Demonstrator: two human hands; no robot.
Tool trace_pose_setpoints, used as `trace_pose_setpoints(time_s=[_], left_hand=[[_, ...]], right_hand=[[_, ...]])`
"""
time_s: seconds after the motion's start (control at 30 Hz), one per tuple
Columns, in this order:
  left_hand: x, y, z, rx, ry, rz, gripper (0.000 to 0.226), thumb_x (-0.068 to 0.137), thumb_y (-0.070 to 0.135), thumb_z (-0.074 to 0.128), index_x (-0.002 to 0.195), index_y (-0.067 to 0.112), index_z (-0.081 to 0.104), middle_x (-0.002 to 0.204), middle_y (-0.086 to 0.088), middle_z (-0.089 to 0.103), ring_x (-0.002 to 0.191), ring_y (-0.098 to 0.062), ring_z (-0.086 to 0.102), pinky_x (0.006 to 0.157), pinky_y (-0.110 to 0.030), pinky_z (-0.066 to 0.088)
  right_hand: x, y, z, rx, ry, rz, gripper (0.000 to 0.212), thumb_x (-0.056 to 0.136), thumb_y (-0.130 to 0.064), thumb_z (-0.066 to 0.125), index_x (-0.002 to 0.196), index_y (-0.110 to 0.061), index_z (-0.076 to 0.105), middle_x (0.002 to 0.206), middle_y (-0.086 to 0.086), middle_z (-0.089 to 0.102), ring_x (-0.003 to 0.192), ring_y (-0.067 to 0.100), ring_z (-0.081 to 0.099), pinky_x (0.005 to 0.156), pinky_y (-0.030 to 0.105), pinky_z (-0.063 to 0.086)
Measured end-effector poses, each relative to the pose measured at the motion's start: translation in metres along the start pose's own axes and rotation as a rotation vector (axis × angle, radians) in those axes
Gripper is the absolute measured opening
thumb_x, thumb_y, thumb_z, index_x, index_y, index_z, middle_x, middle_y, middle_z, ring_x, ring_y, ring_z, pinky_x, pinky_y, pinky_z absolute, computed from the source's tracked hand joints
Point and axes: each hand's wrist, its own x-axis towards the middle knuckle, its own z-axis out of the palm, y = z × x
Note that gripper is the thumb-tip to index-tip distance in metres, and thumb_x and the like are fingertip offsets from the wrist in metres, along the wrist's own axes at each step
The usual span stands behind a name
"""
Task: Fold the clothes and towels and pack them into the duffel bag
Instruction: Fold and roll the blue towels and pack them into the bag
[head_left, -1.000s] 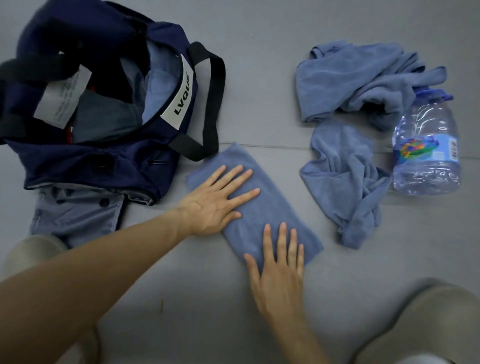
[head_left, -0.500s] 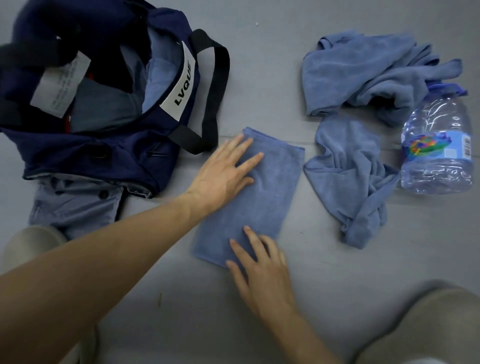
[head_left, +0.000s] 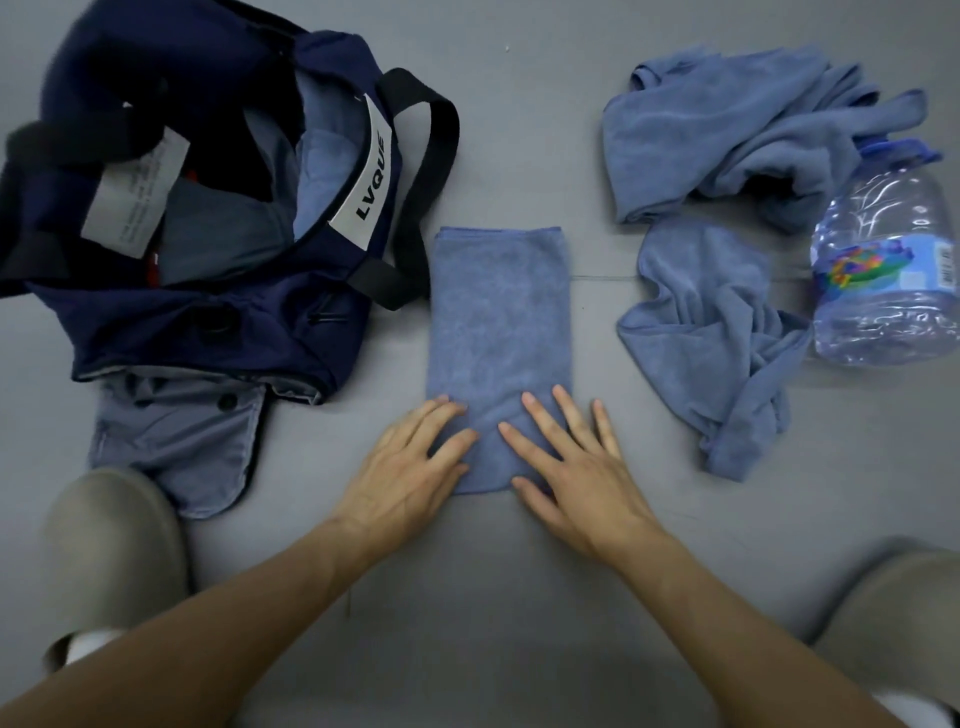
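Flat-fingered left hand (head_left: 410, 467) and right hand (head_left: 571, 467) press the folded blue terry towel (head_left: 498, 322) beside the navy fabric duffel bag (head_left: 208, 322); a loose lift may unfold it.

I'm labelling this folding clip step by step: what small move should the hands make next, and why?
Probably pinch the near edge and fold it away, halving the folded towel. It lies as a long smooth strip, the left hand and right hand rest flat on its near end, and the duffel bag stands open beside it.
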Motion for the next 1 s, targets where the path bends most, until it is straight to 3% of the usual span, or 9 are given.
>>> trace_pose_setpoints(time_s=[0.1,0.23,0.37,0.53,0.77,0.9,1.0], left_hand=[[0.000,-0.004,-0.007,0.000,0.024,0.100,0.018,0.093,0.031,0.062,0.107,0.019,0.064,0.117,-0.005,0.061,0.103,-0.029,0.057,0.086,-0.040,0.047],[-0.017,-0.018,-0.004,0.019,-0.072,0.162,0.043,0.094,0.049,0.062,0.124,0.019,0.063,0.131,-0.008,0.058,0.119,-0.029,0.055,0.097,-0.042,0.047],[-0.019,-0.021,-0.002,-0.033,-0.029,0.124,0.037,0.096,0.040,0.055,0.125,0.019,0.062,0.131,-0.010,0.059,0.119,-0.029,0.055,0.099,-0.039,0.043],[-0.011,-0.016,-0.008,-0.087,0.017,0.105,0.027,0.094,0.022,0.052,0.113,0.013,0.069,0.120,-0.007,0.064,0.107,-0.028,0.062,0.092,-0.039,0.052],[0.003,-0.010,-0.021,-0.174,0.023,-0.051,0.022,0.091,0.021,0.046,0.106,0.018,0.062,0.099,0.001,0.067,0.089,-0.022,0.063,0.078,-0.028,0.049],[0.008,-0.006,-0.026,-0.242,0.019,-0.179,0.025,0.089,0.021,0.044,0.111,0.026,0.053,0.096,-0.001,0.069,0.087,-0.026,0.065,0.072,-0.035,0.056],[0.014,-0.005,-0.028,-0.296,0.016,-0.224,0.030,0.087,0.021,0.042,0.113,0.025,0.057,0.100,-0.002,0.070,0.087,-0.030,0.068,0.072,-0.038,0.058]], right_hand=[[-0.006,0.001,0.004,-0.024,0.001,-0.063,0.077,0.090,-0.066,0.044,0.156,-0.030,0.029,0.166,0.006,0.019,0.154,0.030,0.013,0.119,0.058,0.014],[-0.015,0.000,0.011,-0.049,0.036,-0.038,0.074,0.096,-0.065,0.038,0.159,-0.028,0.024,0.167,0.005,0.016,0.154,0.028,0.012,0.121,0.056,0.015],[-0.014,-0.003,0.014,-0.040,0.041,-0.035,0.069,0.098,-0.062,0.036,0.158,-0.029,0.028,0.166,0.004,0.019,0.154,0.028,0.016,0.121,0.056,0.017],[-0.013,-0.008,0.009,0.018,0.018,0.036,0.065,0.098,-0.060,0.037,0.157,-0.033,0.029,0.166,0.001,0.021,0.154,0.025,0.014,0.121,0.055,0.015],[-0.009,-0.021,0.014,0.050,0.116,0.105,0.068,0.092,-0.063,0.049,0.151,-0.030,0.043,0.163,0.005,0.031,0.152,0.029,0.024,0.119,0.060,0.021],[-0.007,-0.024,0.015,0.043,0.191,0.102,0.057,0.092,-0.048,0.053,0.145,-0.026,0.052,0.158,0.007,0.039,0.148,0.031,0.031,0.116,0.062,0.025],[-0.005,-0.026,0.014,0.046,0.171,0.113,0.058,0.085,-0.038,0.054,0.141,-0.023,0.054,0.157,0.009,0.040,0.147,0.033,0.031,0.115,0.063,0.025]])
